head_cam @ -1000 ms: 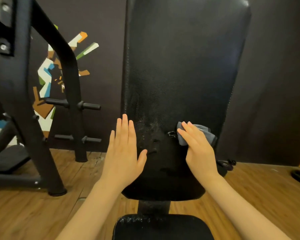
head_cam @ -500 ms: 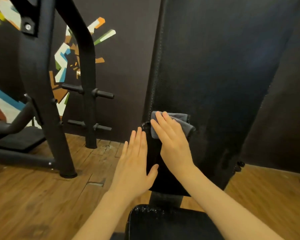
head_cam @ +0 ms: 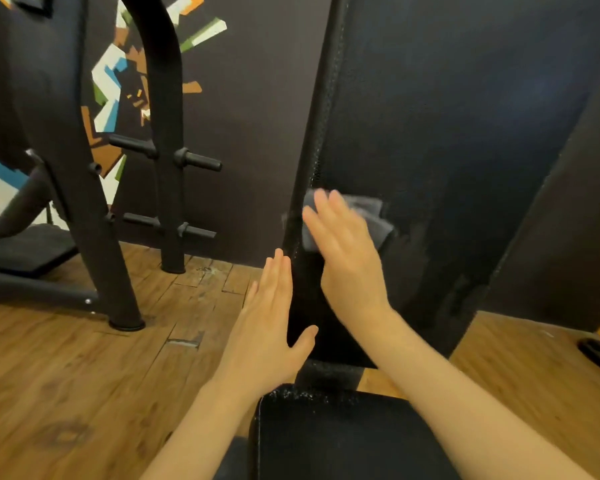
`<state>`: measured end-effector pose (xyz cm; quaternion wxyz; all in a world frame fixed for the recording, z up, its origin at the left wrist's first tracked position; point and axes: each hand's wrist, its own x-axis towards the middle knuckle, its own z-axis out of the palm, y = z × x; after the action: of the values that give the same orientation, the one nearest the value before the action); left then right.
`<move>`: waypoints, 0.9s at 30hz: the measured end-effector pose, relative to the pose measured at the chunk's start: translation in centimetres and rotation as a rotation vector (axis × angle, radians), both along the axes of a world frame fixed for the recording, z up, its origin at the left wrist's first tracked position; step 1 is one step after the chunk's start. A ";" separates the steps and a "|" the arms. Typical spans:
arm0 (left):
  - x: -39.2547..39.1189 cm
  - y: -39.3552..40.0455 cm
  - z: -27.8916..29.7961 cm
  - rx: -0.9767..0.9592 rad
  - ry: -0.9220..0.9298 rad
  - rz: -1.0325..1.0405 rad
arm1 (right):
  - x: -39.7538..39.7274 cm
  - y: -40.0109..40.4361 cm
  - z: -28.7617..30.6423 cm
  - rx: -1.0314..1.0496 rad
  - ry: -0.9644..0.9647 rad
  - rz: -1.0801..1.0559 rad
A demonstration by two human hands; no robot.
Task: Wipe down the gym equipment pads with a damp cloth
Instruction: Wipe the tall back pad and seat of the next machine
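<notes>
Right hand (head_cam: 347,258) flat, fingers extended, pressing the grey cloth (head_cam: 368,216) against the lower left part of the upright back pad (head_cam: 447,150), near its stitched edge; an open palm likely spreads pressure for wiping. The hand is motion-blurred. Left hand (head_cam: 267,327) open and empty, fingers together, held just beside the pad's left edge; contact cannot be told, perhaps bracing it. Seat pad (head_cam: 326,434) sits below, between the forearms, speckled along its front rim. Count: two pads, one cloth, two hands. Black machine frame (head_cam: 84,202) stands left on the wooden floor (head_cam: 66,375).
</notes>
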<state>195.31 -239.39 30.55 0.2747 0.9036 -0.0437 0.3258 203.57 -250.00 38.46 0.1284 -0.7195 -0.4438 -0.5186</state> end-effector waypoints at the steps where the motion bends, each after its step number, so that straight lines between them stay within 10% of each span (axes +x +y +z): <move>1: -0.1 0.1 -0.2 0.004 0.010 -0.005 | -0.2 -0.8 -1.9 -0.079 0.003 -0.016; 5: -0.4 0.6 -0.8 0.026 0.020 -0.027 | -1.2 -3.0 -3.0 -0.283 0.013 -0.061; 12: -0.2 -0.3 -0.9 -0.066 0.018 -0.029 | -0.6 -0.6 5.7 0.047 -0.011 -0.079; 21: -0.9 0.3 -0.7 0.010 0.077 -0.013 | -1.2 -4.1 -4.4 -0.309 0.008 -0.119; 27: -0.7 -0.8 -0.8 -0.085 0.017 -0.012 | -0.8 -3.7 4.8 0.007 0.029 -0.063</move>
<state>194.60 -240.19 29.77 0.3152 0.8935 -0.0332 0.3182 202.78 -253.70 43.21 0.1210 -0.7400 -0.4173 -0.5134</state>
